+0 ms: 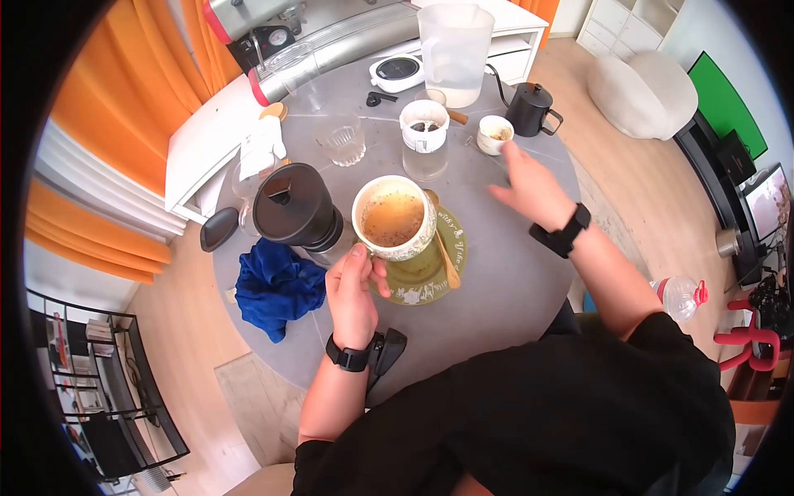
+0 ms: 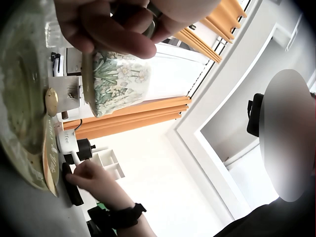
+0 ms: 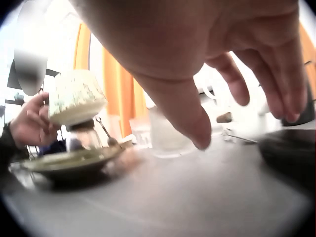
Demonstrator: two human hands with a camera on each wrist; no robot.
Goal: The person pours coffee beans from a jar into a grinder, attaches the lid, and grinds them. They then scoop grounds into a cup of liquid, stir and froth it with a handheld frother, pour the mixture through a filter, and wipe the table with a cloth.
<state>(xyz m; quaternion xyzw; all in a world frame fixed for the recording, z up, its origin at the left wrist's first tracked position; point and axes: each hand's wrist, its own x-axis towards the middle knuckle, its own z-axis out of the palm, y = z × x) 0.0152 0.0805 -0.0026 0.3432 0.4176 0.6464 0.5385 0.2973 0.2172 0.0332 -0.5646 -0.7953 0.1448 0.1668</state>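
Observation:
My left hand [image 1: 353,289] grips the handle side of a floral cup [image 2: 121,81] filled with cloudy brown liquid. In the right wrist view, this cup is raised above a green saucer [image 3: 69,160]. A wooden spoon [image 1: 449,263] lies on the saucer's right side. My right hand [image 1: 536,188] reaches over the right part of the table, its fingers spread and nothing between them. Just beyond its fingertips stands a small white cup [image 1: 494,137] with brown residue inside. A dark object [image 3: 289,154] lies beneath that hand in the right wrist view.
Left of the floral cup stands a black-topped grinder [image 1: 295,207], with a blue cloth [image 1: 279,289] beside it. Farther back are a ribbed glass [image 1: 341,142], a glass with a white filter [image 1: 424,132], a tall pitcher [image 1: 455,58], a scale [image 1: 397,73] and a black kettle [image 1: 529,109].

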